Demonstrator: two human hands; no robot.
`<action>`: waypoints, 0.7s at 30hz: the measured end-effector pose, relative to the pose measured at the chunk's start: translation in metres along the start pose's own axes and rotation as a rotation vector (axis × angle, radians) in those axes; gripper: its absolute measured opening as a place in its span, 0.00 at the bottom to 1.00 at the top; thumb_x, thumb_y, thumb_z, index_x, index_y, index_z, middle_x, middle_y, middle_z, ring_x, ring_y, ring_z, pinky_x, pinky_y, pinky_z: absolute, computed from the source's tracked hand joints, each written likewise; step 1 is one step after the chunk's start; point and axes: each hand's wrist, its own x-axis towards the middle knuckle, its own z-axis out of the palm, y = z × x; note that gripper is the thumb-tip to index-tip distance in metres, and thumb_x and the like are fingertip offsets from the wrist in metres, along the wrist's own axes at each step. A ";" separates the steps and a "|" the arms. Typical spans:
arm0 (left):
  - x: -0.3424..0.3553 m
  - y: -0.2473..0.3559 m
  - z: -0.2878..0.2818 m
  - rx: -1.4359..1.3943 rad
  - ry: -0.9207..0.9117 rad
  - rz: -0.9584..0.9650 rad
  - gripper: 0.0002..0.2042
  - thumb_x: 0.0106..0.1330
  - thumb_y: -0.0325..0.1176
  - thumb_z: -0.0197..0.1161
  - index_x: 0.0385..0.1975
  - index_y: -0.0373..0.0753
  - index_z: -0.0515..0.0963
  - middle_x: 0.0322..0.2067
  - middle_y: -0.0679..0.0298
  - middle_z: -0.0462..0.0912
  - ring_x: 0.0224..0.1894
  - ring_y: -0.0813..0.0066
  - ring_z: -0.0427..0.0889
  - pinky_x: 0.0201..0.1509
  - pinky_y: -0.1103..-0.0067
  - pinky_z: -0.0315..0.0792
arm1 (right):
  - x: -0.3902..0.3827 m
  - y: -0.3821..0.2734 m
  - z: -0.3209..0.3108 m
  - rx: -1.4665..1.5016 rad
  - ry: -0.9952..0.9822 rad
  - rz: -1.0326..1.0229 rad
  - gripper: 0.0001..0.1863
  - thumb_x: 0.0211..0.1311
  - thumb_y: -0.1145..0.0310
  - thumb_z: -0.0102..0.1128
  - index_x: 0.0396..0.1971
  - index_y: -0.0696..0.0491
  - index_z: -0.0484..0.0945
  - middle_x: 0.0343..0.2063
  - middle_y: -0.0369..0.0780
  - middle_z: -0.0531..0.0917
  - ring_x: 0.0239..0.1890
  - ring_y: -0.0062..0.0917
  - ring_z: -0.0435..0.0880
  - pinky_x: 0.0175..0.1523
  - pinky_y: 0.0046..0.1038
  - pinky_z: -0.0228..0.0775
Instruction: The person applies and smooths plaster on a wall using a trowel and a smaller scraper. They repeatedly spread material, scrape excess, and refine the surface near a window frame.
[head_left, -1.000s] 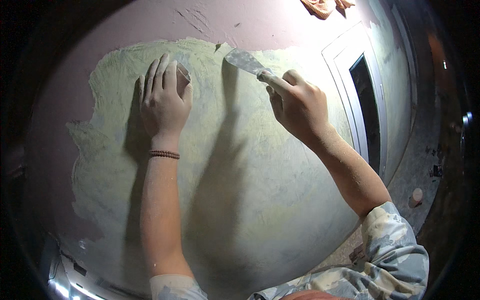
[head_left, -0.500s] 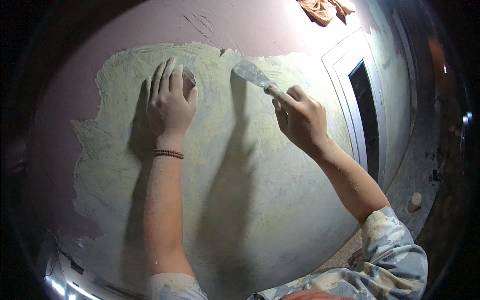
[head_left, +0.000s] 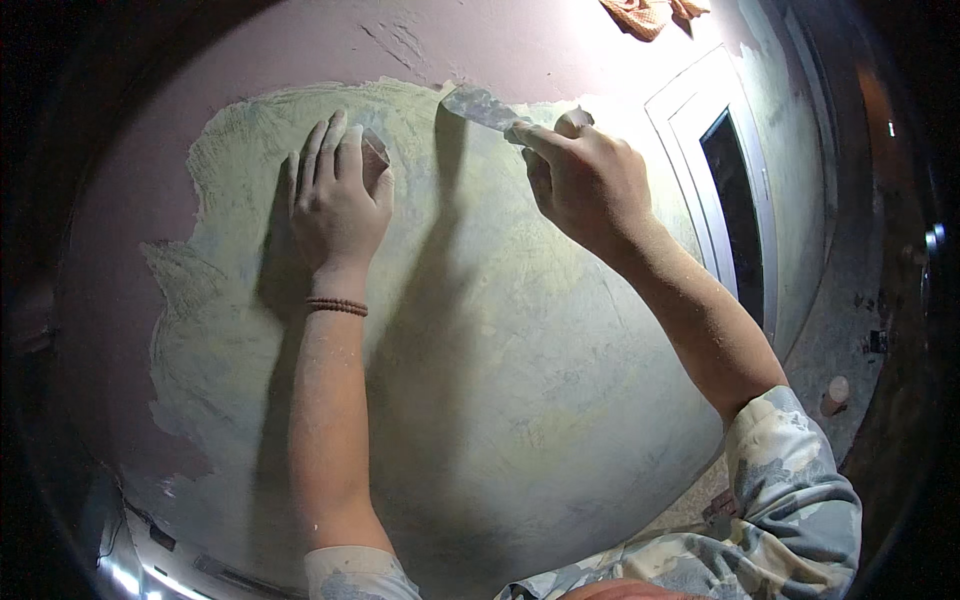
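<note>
My left hand (head_left: 342,205), dusty and wearing a beaded bracelet (head_left: 337,306), lies against the wall. Its fingers stretch upward over a piece of brown sandpaper (head_left: 374,152), part of which shows between thumb and forefinger; the rest is hidden beneath the hand. My right hand (head_left: 598,188) grips the handle of a putty knife (head_left: 480,106), forefinger laid along it. The blade points up and left, at the top border of the scraped pale patch (head_left: 560,330) on the wall. Whether the blade touches the surface, I cannot tell.
Pinkish paint (head_left: 310,50) surrounds the patch above and at left. To the right is a white-framed opening (head_left: 690,120) with a dark inside. An orange checked cloth (head_left: 640,15) hangs at the top. A small pale cup-like object (head_left: 835,395) stands at the far right.
My right hand has moved up and left with the putty knife, bringing its blade to the patch's upper edge. My left hand has hardly moved.
</note>
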 end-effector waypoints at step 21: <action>-0.002 -0.002 -0.005 -0.014 0.003 -0.011 0.29 0.62 0.43 0.73 0.63 0.47 0.73 0.70 0.65 0.73 0.75 0.65 0.67 0.80 0.56 0.61 | 0.022 -0.005 0.006 0.063 0.061 -0.005 0.14 0.70 0.67 0.65 0.54 0.44 0.86 0.29 0.39 0.86 0.22 0.26 0.84 0.25 0.28 0.77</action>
